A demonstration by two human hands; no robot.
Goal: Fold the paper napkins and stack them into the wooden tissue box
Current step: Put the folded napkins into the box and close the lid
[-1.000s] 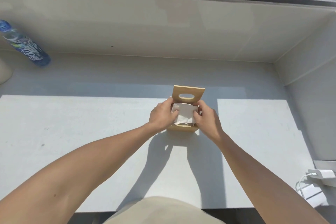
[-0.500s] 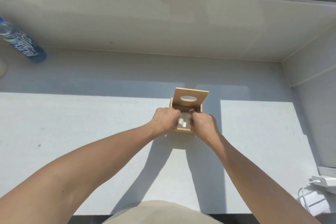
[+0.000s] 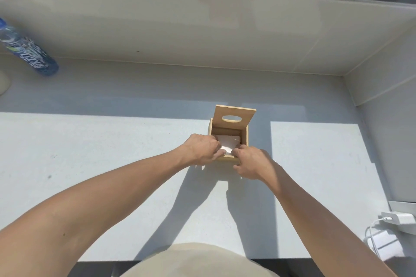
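Now at the box mouth: fingers (image 3: 219, 153) of left hand (image 3: 203, 149) curled down onto near edge of folded napkins (image 3: 228, 143), pressing rather than pinching; whether anything is clamped, cannot tell. Fingers (image 3: 239, 150) of right hand (image 3: 249, 163) bent over near wall of wooden tissue box (image 3: 244, 139), tips at napkin's near right corner. Napkins lying flat inside box, lower than one second ago, when held above the rim between both hands. Lid (image 3: 234, 117) with oval slot raised on far side. Box set toward middle of desk (image 3: 112, 153), in sunlit band, well clear of far edge. Blue bottle (image 3: 29, 51) at far left corner; white charger (image 3: 398, 220) at near right corner. Judged: stack seated; lid closing or another napkin next.
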